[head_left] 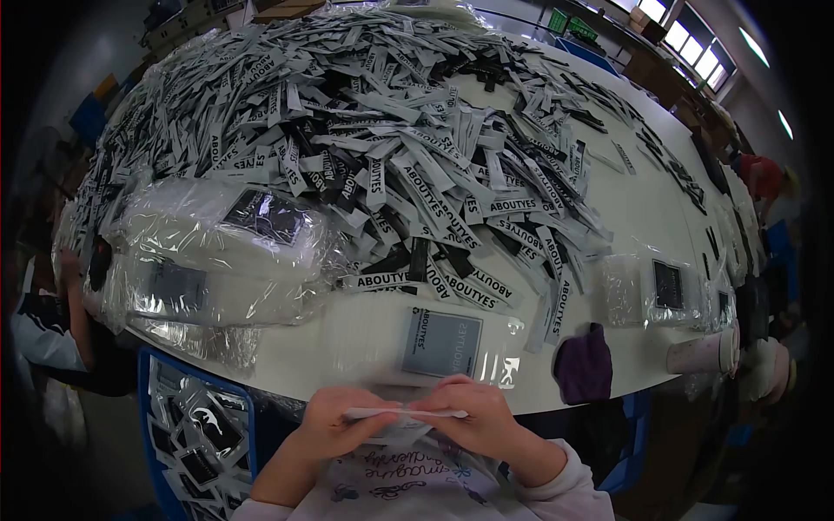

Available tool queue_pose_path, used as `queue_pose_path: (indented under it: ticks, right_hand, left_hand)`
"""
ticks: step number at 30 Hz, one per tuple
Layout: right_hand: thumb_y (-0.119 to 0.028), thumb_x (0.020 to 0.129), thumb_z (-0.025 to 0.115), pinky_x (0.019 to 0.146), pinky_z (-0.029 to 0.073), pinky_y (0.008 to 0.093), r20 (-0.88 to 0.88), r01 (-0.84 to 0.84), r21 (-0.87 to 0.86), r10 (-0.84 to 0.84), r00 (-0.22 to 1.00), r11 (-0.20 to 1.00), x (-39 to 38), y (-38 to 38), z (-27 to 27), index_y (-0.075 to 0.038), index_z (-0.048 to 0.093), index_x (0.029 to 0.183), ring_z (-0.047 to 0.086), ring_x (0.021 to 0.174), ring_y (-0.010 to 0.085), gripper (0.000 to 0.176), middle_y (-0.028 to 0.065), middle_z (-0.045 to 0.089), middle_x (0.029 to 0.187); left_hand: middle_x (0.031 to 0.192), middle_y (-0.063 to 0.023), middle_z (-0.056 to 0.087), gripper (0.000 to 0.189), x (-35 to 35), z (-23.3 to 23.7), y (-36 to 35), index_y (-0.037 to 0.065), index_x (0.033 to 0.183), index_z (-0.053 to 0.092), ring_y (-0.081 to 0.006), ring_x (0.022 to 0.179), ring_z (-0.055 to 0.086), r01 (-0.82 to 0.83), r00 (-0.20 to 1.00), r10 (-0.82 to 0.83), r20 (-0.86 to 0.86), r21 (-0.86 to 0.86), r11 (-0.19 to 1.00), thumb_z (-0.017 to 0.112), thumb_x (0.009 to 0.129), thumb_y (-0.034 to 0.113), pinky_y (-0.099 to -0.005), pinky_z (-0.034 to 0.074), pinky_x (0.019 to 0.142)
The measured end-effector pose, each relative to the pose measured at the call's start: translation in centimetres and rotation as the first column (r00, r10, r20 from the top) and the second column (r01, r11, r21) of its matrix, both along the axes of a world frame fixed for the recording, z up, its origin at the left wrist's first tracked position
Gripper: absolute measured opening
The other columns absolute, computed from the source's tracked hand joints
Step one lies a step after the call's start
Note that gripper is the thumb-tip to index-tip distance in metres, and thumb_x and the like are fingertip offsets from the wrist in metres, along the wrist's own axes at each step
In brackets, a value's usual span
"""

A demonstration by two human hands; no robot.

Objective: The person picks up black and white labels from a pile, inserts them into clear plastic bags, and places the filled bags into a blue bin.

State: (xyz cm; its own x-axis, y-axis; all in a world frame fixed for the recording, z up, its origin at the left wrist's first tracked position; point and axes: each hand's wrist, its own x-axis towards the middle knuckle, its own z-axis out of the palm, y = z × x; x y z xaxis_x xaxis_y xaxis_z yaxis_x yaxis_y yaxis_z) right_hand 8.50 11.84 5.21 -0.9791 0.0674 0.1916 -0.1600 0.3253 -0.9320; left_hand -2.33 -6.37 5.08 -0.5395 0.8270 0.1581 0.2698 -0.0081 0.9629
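Observation:
My left hand and my right hand are close together at the table's near edge, in front of my chest. Between thumbs and fingers both pinch a thin pale plastic bag, seen almost edge-on, so its print is hidden. Just beyond them lies a stack of clear plastic bags with a grey ABOUTYES label on top. Behind this stack spreads a large heap of flat grey and black ABOUTYES sachets.
Plastic-wrapped bundles of bags sit at left, another bundle at right. A purple cloth and a pink cup lie near the right edge. A blue crate of filled bags stands below left. A person's arm shows at far left.

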Motion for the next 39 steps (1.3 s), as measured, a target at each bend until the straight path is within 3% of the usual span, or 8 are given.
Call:
queue_pose_path:
  ticks: [6, 11, 18, 23, 25, 29, 34, 39]
  right_hand:
    - [-0.015, 0.076, 0.065, 0.076, 0.046, 0.0358, -0.23, 0.148, 0.294, -0.08, 0.97, 0.944, -6.0, 3.9, -1.7, -0.005, 0.057, 0.099, 0.057, 0.088, 0.0279, 0.026, 0.0116, 0.06, 0.098]
    - [-0.013, 0.069, 0.068, 0.078, 0.042, 0.0357, -0.364, 0.488, 0.475, -0.341, 0.867, 0.733, -12.2, 10.1, -3.8, -0.007, 0.057, 0.09, 0.052, 0.091, 0.0263, 0.025, 0.0067, 0.056, 0.096]
    - [-0.008, 0.072, 0.062, 0.077, 0.041, 0.035, -0.564, 0.52, 0.683, -0.083, 0.822, 0.513, -14.4, 11.0, -4.5, -0.008, 0.056, 0.089, 0.053, 0.09, 0.0219, 0.019, 0.0031, 0.056, 0.095]
    - [-0.004, 0.075, 0.054, 0.066, 0.048, 0.0375, -0.183, 0.319, 0.55, -0.261, 0.948, 0.772, -12.9, 11.6, -1.6, -0.007, 0.049, 0.103, 0.058, 0.079, 0.0273, 0.029, 0.0086, 0.057, 0.095]
    - [-0.002, 0.073, 0.054, 0.07, 0.048, 0.0352, -0.101, 0.111, 0.758, -0.052, 0.993, 0.643, -13.0, 10.3, -1.7, -0.011, 0.051, 0.104, 0.057, 0.089, 0.022, 0.032, 0.0051, 0.055, 0.096]
    - [-0.006, 0.072, 0.056, 0.073, 0.049, 0.0303, 0.028, -0.111, 0.919, 0.219, 0.975, 0.378, -14.1, 9.3, -3.8, -0.013, 0.056, 0.095, 0.053, 0.095, 0.0176, 0.024, 0.0012, 0.053, 0.097]
    - [-0.009, 0.073, 0.061, 0.069, 0.047, 0.0292, -0.283, 0.208, 0.801, 0.049, 0.958, 0.561, -13.4, 10.3, -1.4, -0.014, 0.058, 0.094, 0.055, 0.087, 0.017, 0.022, -0.0019, 0.058, 0.089]
    - [-0.012, 0.089, 0.05, 0.063, 0.045, 0.0246, -0.484, 0.557, 0.11, -0.445, 0.753, 0.823, -6.4, 10.6, 1.8, -0.001, 0.054, 0.101, 0.056, 0.068, 0.0136, 0.017, 0.0093, 0.059, 0.073]
  left_hand:
    - [0.076, -0.0079, 0.066, 0.021, -2.6, 2.9, -10.5, -0.001, 0.092, 0.066, -0.0176, 0.057, 0.056, -0.184, 0.978, 0.161, -0.132, -0.195, 0.963, 0.064, 0.072, 0.006, -0.0275, 0.044, 0.062]
    - [0.077, -0.0137, 0.065, 0.018, -2.3, 1.5, -21.5, 0.007, 0.09, 0.068, -0.0258, 0.065, 0.062, -0.612, 0.773, 0.41, -0.485, -0.74, 0.279, 0.057, 0.076, 0.01, -0.0321, 0.045, 0.061]
    - [0.073, -0.0055, 0.062, 0.022, 1.2, -18.2, -33.4, 0.012, 0.079, 0.062, -0.0272, 0.077, 0.058, -0.771, 0.557, 0.005, -0.83, -0.52, -0.367, 0.061, 0.074, 0.034, -0.0438, 0.04, 0.07]
    - [0.099, -0.0086, 0.058, 0.037, 2.1, -11.2, -25.6, 0.008, 0.097, 0.059, -0.0307, 0.09, 0.054, -0.643, 0.702, 0.179, -0.689, -0.722, -0.254, 0.063, 0.074, 0.037, -0.0463, 0.042, 0.072]
    - [0.103, -0.0125, 0.057, 0.033, 1.4, -11.1, -24.1, 0.003, 0.097, 0.059, -0.0326, 0.094, 0.053, -0.959, 0.256, 0.119, -0.959, -0.237, 0.154, 0.062, 0.075, 0.027, -0.0458, 0.041, 0.078]
    - [0.1, -0.0128, 0.058, 0.023, -0.3, -5.6, -11.2, 0.001, 0.094, 0.06, -0.0321, 0.097, 0.053, -0.664, 0.54, 0.319, -0.779, -0.161, 0.731, 0.061, 0.072, 0.004, -0.04, 0.043, 0.083]
    - [0.115, -0.0085, 0.054, 0.036, 1.6, -2.8, 3.2, 0.007, 0.106, 0.057, -0.0258, 0.109, 0.051, 0.007, 0.702, -0.101, -0.705, -0.135, 0.991, 0.066, 0.071, 0.014, -0.0367, 0.042, 0.087]
    - [0.122, -0.0086, 0.05, 0.037, 1.8, -5.9, 6.6, 0.008, 0.11, 0.055, -0.0228, 0.114, 0.047, 0.001, 0.62, -0.15, -0.77, -0.191, 0.982, 0.063, 0.075, 0.018, -0.036, 0.042, 0.09]
